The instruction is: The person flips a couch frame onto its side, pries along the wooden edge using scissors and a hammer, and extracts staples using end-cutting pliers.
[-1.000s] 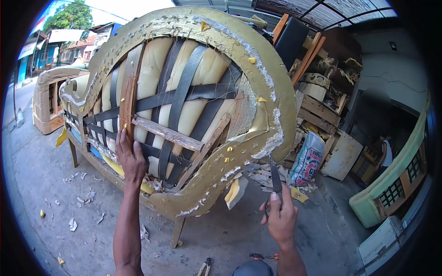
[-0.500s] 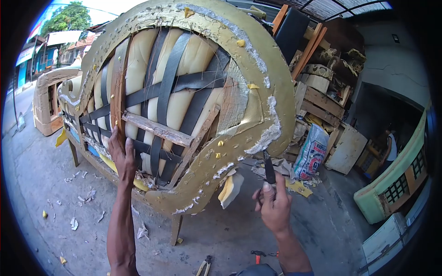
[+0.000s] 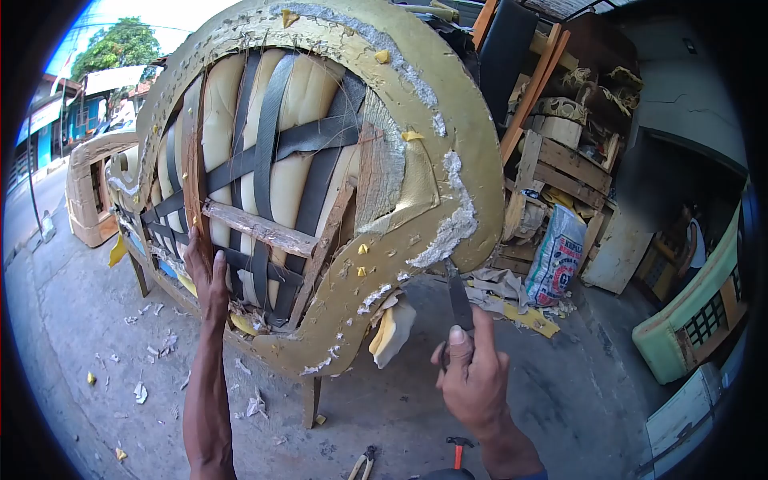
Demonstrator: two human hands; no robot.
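A large sofa frame (image 3: 476, 96) with a gold-coloured, scuffed curved side stands before me, stripped in places. Black webbing straps (image 3: 264, 160) cross its opening over pale padding. My left hand (image 3: 206, 276) rests against the lower end of a wooden upright (image 3: 193, 160), fingers stretched out and thumb apart. In my right hand (image 3: 474, 372) is a knife (image 3: 458, 300) with a dark blade, its tip at the lower edge of the gold side. Just above it runs a patch of rough white torn material (image 3: 450, 236). Yellow foam (image 3: 392, 332) hangs below the frame.
Pliers (image 3: 362, 462) and a hammer (image 3: 458, 452) lie on the floor near me. Scraps are scattered around. At right are a printed sack (image 3: 554, 256), stacked wood (image 3: 564, 172), a green padded frame (image 3: 664, 344) and a person (image 3: 694, 240). Another sofa (image 3: 84, 196) stands left.
The view has shifted slightly, so the sofa sits further left. My right hand and knife are a little lower, the blade still at the gold edge. My left hand stays at the upright.
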